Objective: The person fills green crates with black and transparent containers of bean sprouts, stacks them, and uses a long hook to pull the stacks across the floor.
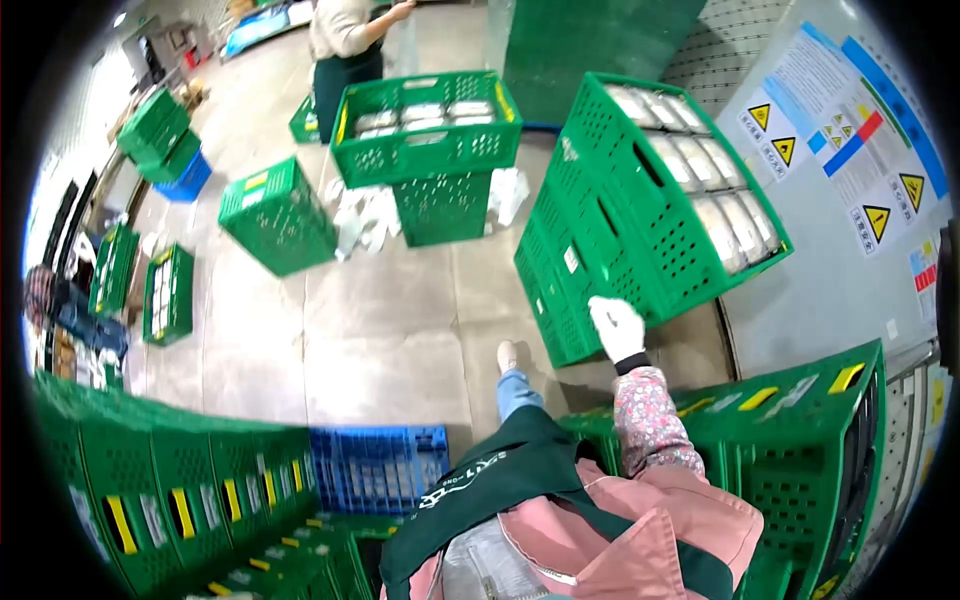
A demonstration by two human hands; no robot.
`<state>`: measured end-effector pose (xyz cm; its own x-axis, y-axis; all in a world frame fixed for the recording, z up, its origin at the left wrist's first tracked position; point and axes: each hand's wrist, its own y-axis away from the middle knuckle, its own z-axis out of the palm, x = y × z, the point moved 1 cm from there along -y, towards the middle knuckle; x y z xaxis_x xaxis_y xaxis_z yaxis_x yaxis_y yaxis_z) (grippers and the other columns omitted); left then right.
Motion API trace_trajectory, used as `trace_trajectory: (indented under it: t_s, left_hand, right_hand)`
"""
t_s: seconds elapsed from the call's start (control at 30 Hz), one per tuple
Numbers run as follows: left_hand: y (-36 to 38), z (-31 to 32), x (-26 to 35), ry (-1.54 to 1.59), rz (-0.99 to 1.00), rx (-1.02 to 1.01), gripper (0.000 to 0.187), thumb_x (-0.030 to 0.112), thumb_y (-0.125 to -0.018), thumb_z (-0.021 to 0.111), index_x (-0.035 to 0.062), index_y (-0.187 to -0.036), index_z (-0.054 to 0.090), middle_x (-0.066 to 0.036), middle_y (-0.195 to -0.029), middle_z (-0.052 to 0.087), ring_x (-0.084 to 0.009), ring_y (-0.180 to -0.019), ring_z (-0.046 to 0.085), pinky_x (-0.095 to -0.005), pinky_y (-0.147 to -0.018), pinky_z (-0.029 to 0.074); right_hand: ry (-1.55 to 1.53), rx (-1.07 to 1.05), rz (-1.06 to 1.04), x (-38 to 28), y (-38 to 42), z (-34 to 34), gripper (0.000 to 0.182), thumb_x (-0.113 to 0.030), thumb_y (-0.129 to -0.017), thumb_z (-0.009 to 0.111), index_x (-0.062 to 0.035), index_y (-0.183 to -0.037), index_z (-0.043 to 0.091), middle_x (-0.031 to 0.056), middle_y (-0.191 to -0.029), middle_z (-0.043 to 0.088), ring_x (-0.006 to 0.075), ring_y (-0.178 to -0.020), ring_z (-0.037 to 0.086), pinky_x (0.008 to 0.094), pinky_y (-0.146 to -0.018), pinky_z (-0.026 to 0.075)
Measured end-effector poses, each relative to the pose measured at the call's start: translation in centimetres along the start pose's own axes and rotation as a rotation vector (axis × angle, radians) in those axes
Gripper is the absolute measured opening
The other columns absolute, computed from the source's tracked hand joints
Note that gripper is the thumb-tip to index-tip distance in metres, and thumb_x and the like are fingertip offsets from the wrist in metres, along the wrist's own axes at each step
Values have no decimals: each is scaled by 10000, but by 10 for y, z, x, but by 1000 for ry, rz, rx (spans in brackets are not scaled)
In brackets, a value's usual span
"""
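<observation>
My right hand (617, 328), in a white glove, is in front of the lower side of a tall stack of green perforated crates (625, 225) and overlaps its edge in this view. Its fingers point up and away from me, and nothing shows in them. Packs in clear wrapping (700, 160) stand in rows in the stack's top crate. My left hand is out of view.
Ahead, a green crate of wrapped packs (425, 140) rests on an upturned green crate (443, 210). Another green crate (277, 217) stands left of it. Stacked crates (190, 490) and a blue crate (380, 468) lie lower left. A person (347, 55) stands at the back.
</observation>
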<state>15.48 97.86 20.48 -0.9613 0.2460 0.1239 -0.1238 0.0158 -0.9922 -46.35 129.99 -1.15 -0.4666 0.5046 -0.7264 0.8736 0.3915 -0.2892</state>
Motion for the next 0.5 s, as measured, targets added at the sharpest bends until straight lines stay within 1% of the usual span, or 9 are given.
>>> trace_trajectory:
  t_s: [0.03, 0.07, 0.13, 0.17, 0.2, 0.33, 0.4, 0.47, 0.5]
  left_hand:
    - [19, 32, 49, 117, -48, -16, 419, 198, -873, 636, -68, -1178, 529, -190, -1200, 557, -305, -1044, 549, -418, -927, 434]
    - [40, 62, 109, 338, -148, -262, 449, 194, -884, 605, -77, -1224, 493, -210, -1318, 466, -310, -1147, 490, -421, -997, 377]
    - [98, 120, 244, 655, -491, -471, 524, 182, -912, 549, -37, -1354, 372, -198, -1388, 396, -301, -1259, 402, -414, -1068, 297]
    - [129, 150, 298, 660, -368, -600, 532, 181, -914, 550, -25, -1367, 362, -184, -1392, 399, -294, -1273, 388, -412, -1088, 271]
    - [151, 171, 372, 900, -478, -678, 552, 101, -875, 568, -12, -1374, 361, -164, -1405, 385, -267, -1303, 351, -397, -1101, 250]
    - [197, 220, 625, 1548, -579, -1210, 588, 120, -856, 630, 14, -1370, 364, -146, -1398, 385, -271, -1289, 365, -376, -1078, 280]
    - [203, 236, 733, 1636, -161, -1187, 578, 131, -847, 652, 14, -1350, 392, -152, -1378, 405, -271, -1284, 373, -361, -1063, 303]
    - [214, 240, 828, 1741, -73, -1269, 541, 154, -848, 657, 4, -1314, 427, -156, -1353, 436, -253, -1258, 407, -343, -1038, 336]
    - [219, 234, 870, 1858, -351, -1528, 474, 166, -854, 652, -4, -1254, 464, -142, -1288, 479, -233, -1196, 452, -330, -1001, 365]
  right_hand:
    - [-47, 159, -104, -31, -38, -25, 128, -117, -836, 629, -59, -935, 687, 101, -920, 677, 229, -862, 639, 314, -789, 499]
    - [-95, 319, -213, -56, -72, -52, 123, -86, -842, 623, -47, -941, 685, 93, -911, 679, 220, -851, 641, 306, -783, 499]
    - [123, 546, -420, -78, -124, -119, 158, -64, -853, 607, -33, -995, 669, 96, -946, 673, 220, -879, 633, 314, -805, 496]
    - [113, 686, -402, -61, -150, -146, 184, -69, -851, 609, -31, -1024, 659, 114, -980, 662, 239, -905, 626, 327, -831, 487]
    - [104, 830, -375, -40, -169, -175, 211, -73, -850, 611, -30, -1053, 648, 132, -1014, 651, 258, -931, 618, 341, -858, 478]
    - [699, 1111, 123, 42, -176, -268, 436, -146, -813, 669, -20, -1214, 552, 204, -1192, 544, 324, -1141, 502, 405, -961, 405]
    - [840, 1120, 443, 106, -150, -280, 514, -212, -834, 669, -2, -1272, 502, 200, -1232, 520, 311, -1192, 467, 395, -988, 380]
    - [353, 1020, 536, 193, -114, -278, 587, -288, -858, 656, 31, -1307, 454, 191, -1288, 495, 283, -1210, 459, 370, -1013, 352]
    - [276, 846, 726, 186, -111, -279, 660, -333, -867, 647, 52, -1341, 397, 186, -1357, 443, 259, -1236, 440, 345, -1029, 331]
